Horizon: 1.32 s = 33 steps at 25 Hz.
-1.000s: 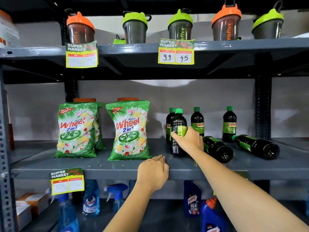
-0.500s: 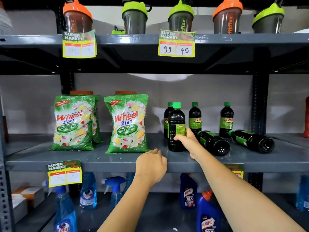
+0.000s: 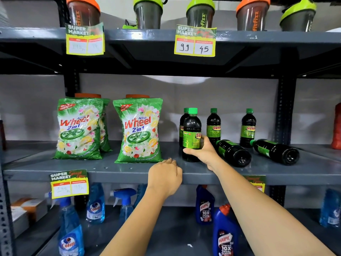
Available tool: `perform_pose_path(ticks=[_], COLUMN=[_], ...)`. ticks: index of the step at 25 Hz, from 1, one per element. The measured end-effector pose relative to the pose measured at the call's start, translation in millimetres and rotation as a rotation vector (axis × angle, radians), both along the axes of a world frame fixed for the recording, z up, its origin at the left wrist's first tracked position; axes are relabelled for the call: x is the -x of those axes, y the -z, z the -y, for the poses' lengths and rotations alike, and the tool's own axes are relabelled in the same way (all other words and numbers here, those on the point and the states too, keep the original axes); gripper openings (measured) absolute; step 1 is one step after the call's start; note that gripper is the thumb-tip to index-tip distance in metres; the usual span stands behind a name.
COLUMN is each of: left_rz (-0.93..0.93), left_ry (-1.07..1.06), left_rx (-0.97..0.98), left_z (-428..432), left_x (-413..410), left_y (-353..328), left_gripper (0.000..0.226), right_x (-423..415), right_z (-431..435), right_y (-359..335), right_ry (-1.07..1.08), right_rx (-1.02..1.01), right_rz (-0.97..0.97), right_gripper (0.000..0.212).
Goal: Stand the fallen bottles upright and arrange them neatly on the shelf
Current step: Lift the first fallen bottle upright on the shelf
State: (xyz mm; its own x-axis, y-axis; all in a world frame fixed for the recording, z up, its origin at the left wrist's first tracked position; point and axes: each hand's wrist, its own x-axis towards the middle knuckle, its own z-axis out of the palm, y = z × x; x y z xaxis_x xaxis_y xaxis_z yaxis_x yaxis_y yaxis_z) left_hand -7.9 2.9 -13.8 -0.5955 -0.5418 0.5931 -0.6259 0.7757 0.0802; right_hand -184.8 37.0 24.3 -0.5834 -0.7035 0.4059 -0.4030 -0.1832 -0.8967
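Dark bottles with green caps and green labels stand on the grey middle shelf (image 3: 313,170). My right hand (image 3: 203,151) grips the lower body of the front upright bottle (image 3: 191,130), which stands on the shelf. Another upright bottle (image 3: 182,124) is partly hidden right behind it. Two more stand at the back, one (image 3: 213,124) in the middle and one (image 3: 248,126) to the right. Two bottles lie on their sides: one (image 3: 233,152) just right of my hand, the other (image 3: 276,151) farther right. My left hand (image 3: 165,177) rests curled on the shelf's front edge.
Two green Wheel detergent bags (image 3: 79,128) (image 3: 139,130) stand left of the bottles. Shaker cups (image 3: 200,13) line the upper shelf, with price tags (image 3: 195,41) on its edge. Blue spray bottles (image 3: 95,204) and Harpic bottles (image 3: 226,231) fill the lower shelf. A steel upright (image 3: 285,109) stands right.
My right hand has slid from the bottle's label down to its lower body, and the bottle now shows more of its label. My left hand has stayed on the shelf edge.
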Motion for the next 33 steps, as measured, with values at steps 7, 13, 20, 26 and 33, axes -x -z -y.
perform_pose_path(ticks=[7,13,20,26,33], left_rz=[-0.001,-0.006,-0.004,0.018,0.022], left_ry=[-0.002,-0.008,-0.009,-0.018,-0.018], left_rx=[0.016,0.035,0.044,0.004,0.043], left_z=[-0.1,0.3,0.7,-5.7,-7.8], left_x=[-0.3,-0.2,-0.9,-5.0,-4.2], left_y=[0.0,-0.5,0.3,-3.4,-4.9], left_gripper=[0.042,0.04,0.04,0.038,0.035], right_x=[2.2,4.5,2.1,-9.7,-25.0], right_z=[0.2,2.8,3.2,-7.4,-30.2], right_y=[-0.2,-0.4,1.5,-8.1,-1.4], right_ry=[-0.032,-0.035,0.062,0.071,0.082], right_rx=[-0.018,-0.045,-0.072,-0.155,-0.144], right_rz=[0.017,-0.01,-0.051,-0.103,-0.178], right_gripper=[0.07,0.083,0.09,0.066,0.071])
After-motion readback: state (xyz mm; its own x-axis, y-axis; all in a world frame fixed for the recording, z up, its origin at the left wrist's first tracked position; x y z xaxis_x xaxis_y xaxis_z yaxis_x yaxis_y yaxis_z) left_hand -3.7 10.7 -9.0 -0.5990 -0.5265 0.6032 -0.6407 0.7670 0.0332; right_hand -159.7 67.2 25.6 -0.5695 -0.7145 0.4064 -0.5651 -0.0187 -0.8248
